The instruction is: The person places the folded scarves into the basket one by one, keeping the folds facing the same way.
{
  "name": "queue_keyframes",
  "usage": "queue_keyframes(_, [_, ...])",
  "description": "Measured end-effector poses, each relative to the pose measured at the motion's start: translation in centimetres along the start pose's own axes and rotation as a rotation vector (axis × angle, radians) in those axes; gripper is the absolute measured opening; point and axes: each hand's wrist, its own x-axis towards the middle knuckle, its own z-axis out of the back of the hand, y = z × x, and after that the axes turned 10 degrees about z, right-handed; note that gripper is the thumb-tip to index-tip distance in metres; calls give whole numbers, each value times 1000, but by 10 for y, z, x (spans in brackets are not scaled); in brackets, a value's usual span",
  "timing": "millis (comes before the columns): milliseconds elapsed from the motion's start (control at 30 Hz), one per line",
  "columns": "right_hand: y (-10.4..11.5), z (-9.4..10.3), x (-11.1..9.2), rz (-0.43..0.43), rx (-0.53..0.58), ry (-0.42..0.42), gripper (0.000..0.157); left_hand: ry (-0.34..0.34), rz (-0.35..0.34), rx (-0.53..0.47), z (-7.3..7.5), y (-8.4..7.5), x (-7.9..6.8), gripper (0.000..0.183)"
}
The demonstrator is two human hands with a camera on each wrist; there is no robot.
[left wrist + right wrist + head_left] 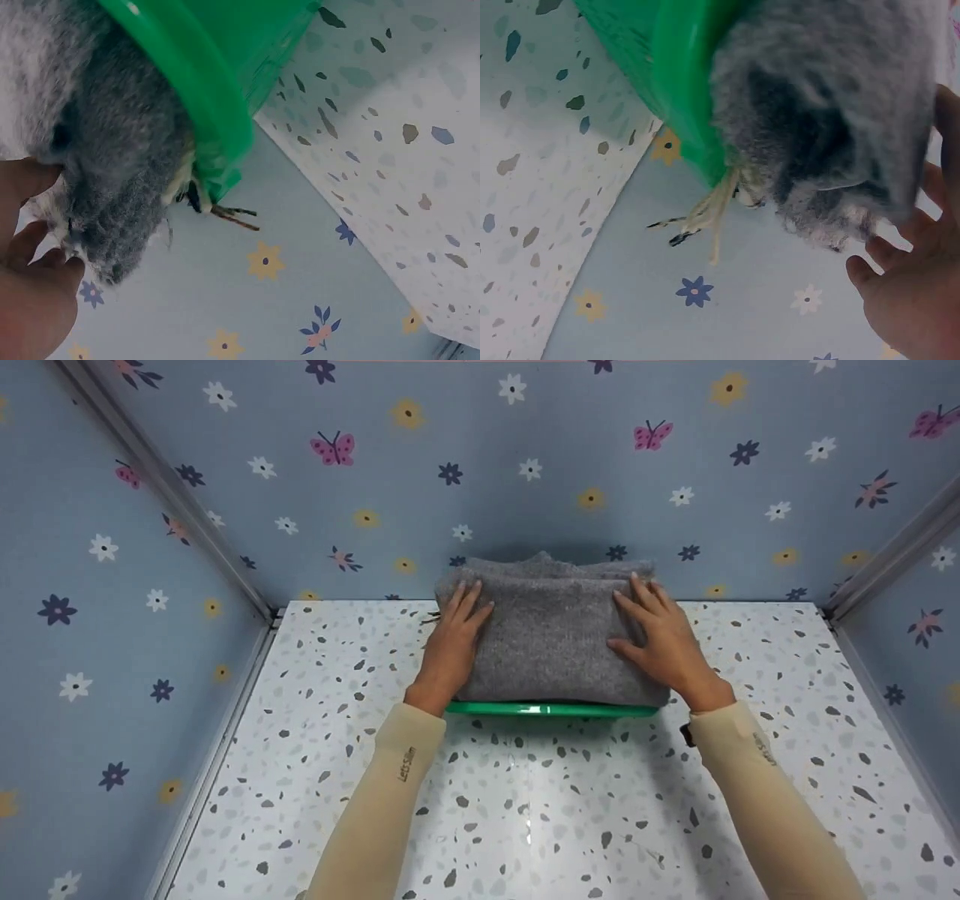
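A folded grey fuzzy cloth (555,637) lies over the top of a green plastic bin (555,710), hiding most of it. My left hand (450,641) rests along the cloth's left side, fingers extended toward the back corner. On the right side, my right hand (660,637) touches the cloth with fingers spread and thumb apart. In the right wrist view, the cloth's folded layers (802,112) bulge past the bin's rim (686,82). Cream and dark strands (705,214) poke out below that rim, and similar strands (234,216) show in the left wrist view.
The bin stands on a white speckled tabletop (487,817), near its far edge. Behind rises a blue flowered wall panel (525,502), with a left side panel (127,607) and another on the right (922,607), joined by metal corner strips.
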Motion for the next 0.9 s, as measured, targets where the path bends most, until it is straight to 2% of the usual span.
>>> queue_keyframes(133, [-8,-8,3,-21,-9,77,76,97,62,2,-5,4,5,56])
queue_keyframes(300, [-13,-14,7,-20,-2,90,75,151,106,-50,-11,10,8,52])
queue_keyframes(467, [-13,-19,8,-31,-27,102,74,161,110,-92,-15,13,10,49])
queue_keyframes(900, [-12,-28,3,-90,-4,112,74,170,116,-73,-28,14,8,57])
